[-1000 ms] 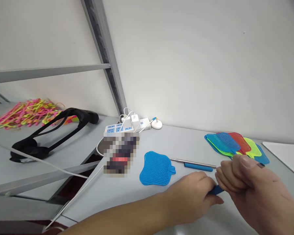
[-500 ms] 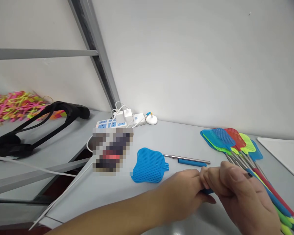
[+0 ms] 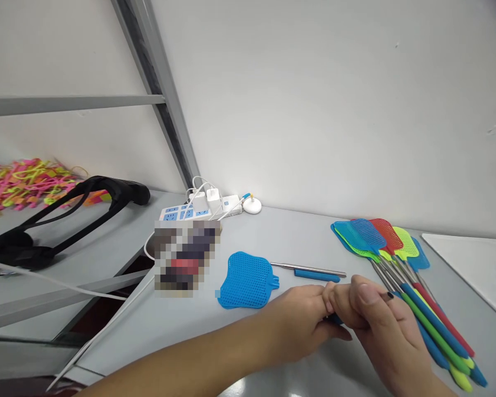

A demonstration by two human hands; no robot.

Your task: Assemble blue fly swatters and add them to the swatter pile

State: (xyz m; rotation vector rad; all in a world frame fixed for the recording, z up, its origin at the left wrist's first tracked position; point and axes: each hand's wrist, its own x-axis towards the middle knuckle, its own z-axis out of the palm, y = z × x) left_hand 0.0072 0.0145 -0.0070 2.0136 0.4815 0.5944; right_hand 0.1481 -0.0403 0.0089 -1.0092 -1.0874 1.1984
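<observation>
Both hands meet over the front of the table, fingers wrapped tightly round a mostly hidden blue piece that resembles a swatter handle. My left hand closes on it from the left, and my right hand grips from the right. A small dark tip pokes out by my right thumb; what it belongs to cannot be made out. Just beyond the hands lie a thin metal rod and a blue handle, side by side. Left of these rests a loose blue mesh fly swatter head.
Several colourful fly swatters lie piled at right, beside a white board. A blurred-out object, a power strip and a white round base sit farther back. On the left shelf are black headgear and cables.
The view has shifted slightly, so the swatters and hands appear a little farther left. Both hands keep their grip on the blue piece.
</observation>
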